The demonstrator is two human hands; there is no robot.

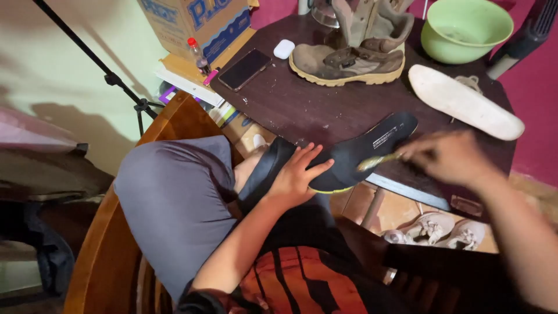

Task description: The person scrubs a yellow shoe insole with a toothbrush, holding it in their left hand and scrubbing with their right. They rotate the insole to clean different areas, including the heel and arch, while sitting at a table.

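1. Black insole: held at the near edge of the dark worktop, its long axis running from the left hand up and away to the right, toe end toward the right hand

2. Left hand: fingers spread flat over the heel end, pressing it down; an open palm grip, forearm angled up from the lap

3. Right hand: blurred, fingers closed on a small brush whose tip meets the insole's middle, just left of this grip; this hand is nearer the toe end

4. Beyond the grips: 1 tan work boot, 1 white insole, 1 green bowl, 1 phone

5. Below the right hand: 2 pale shoes on the floor
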